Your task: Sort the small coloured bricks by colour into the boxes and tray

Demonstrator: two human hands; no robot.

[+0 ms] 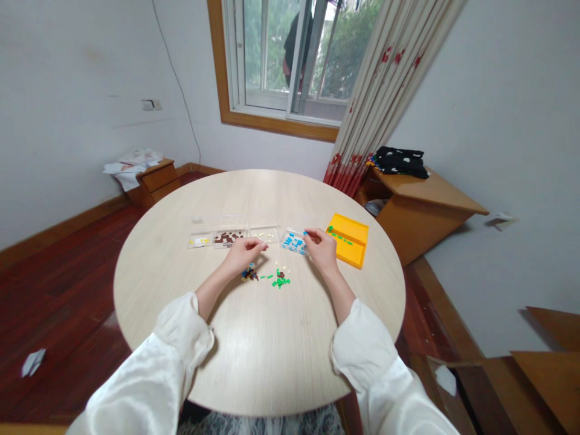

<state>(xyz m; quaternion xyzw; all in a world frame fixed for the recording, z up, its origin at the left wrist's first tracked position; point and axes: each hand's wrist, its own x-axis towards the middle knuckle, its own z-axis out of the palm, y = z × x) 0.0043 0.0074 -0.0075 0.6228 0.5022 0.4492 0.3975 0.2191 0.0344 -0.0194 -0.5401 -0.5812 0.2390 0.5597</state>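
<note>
My left hand (pixel 243 251) is closed in a pinch beside a clear tray of pale pieces (pixel 265 234); what it holds is too small to make out. My right hand (pixel 321 246) pinches a small blue piece over the clear tray of blue pieces (pixel 293 241). A small pile of mixed green, white and dark bricks (pixel 272 277) lies on the round table (pixel 258 338) between my wrists. Further left stand a tray of brown pieces (pixel 229 237) and a tray of yellow pieces (pixel 200 240).
An orange tray (pixel 350 240) with a few green pieces sits right of my right hand. A wooden cabinet (pixel 417 211) with dark clothing stands at the right by a curtain (pixel 385 90). A low drawer unit (pixel 151 178) with papers is at the left wall.
</note>
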